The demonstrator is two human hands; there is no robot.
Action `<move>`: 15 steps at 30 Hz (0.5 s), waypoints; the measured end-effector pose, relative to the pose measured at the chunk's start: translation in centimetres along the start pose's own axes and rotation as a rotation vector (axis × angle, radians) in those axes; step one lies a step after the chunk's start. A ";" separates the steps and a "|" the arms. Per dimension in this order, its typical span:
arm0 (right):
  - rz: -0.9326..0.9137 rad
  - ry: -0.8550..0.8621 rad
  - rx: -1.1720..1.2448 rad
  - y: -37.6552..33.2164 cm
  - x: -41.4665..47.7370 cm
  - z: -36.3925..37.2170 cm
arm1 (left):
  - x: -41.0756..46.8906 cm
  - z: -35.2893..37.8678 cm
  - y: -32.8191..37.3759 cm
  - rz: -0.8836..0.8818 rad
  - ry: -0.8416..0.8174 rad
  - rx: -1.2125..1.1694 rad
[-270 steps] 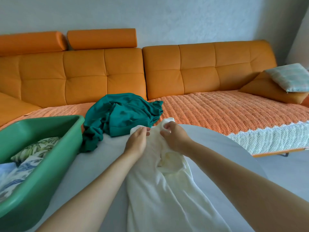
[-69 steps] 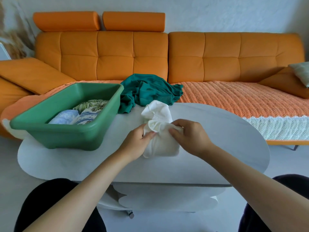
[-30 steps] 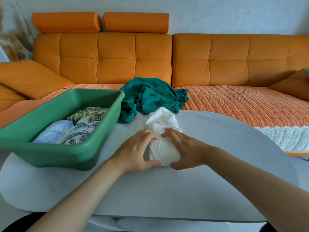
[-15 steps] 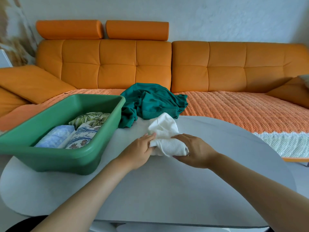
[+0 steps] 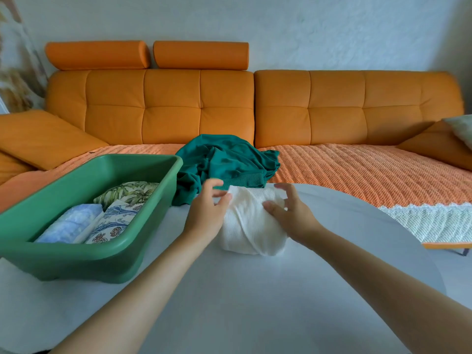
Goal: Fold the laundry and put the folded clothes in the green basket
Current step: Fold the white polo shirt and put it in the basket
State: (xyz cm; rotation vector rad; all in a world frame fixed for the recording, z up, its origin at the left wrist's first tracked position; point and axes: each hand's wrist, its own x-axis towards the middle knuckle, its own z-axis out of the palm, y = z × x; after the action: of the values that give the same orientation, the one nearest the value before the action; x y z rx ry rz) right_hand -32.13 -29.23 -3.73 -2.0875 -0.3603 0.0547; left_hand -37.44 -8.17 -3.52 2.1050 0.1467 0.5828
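A white ribbed garment (image 5: 251, 221), rolled into a compact bundle, lies on the white table (image 5: 255, 302) in front of me. My left hand (image 5: 208, 212) is at the bundle's left side, fingers loosely spread, fingertips at the cloth. My right hand (image 5: 291, 213) is at its right side, fingers spread and slightly blurred, thumb against the cloth. Neither hand plainly grips it. The green basket (image 5: 76, 256) stands at the left of the table with three folded patterned pieces (image 5: 107, 215) inside. A crumpled teal garment (image 5: 224, 159) lies just behind the white bundle.
An orange sofa (image 5: 199, 106) with an orange woven throw (image 5: 357, 172) runs along the far side of the table. Cushions sit at its left end (image 5: 43, 136) and right end (image 5: 439, 144). The table's near half is bare white surface.
The white garment has gone from a long piece to a tight bundle. In the last half second both hands loosened from it and their fingers spread at its sides.
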 end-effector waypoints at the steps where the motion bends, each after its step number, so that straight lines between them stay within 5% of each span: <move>1: -0.023 0.029 -0.024 -0.2 0.2 0.0 | 0.2 0.2 0.4 0.177 0.106 0.068; 3: -0.080 0.065 -0.093 -0.5 0.9 0.1 | 0.8 0.9 0.7 0.559 0.133 0.319; 5: -0.094 0.071 -0.190 -0.3 1.7 0.1 | 1.5 1.9 0.5 0.720 -0.016 0.556; 9: -0.007 0.051 -0.535 0.2 3.0 0.0 | 2.0 3.5 -0.2 0.396 -0.293 0.575; 12: -0.316 0.165 -0.665 -0.4 3.6 0.7 | 3.3 4.0 -0.1 0.130 -0.416 0.415; 15: -0.373 -0.042 -0.569 -1.1 3.2 1.8 | 5.1 4.6 -1.2 -0.037 -0.485 0.362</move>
State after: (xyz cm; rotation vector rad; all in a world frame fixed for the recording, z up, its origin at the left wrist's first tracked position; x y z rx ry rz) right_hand -29.63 -26.36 -3.40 -2.5375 -0.8650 -0.2546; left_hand -30.65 -9.36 -4.88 2.5248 0.0134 0.0075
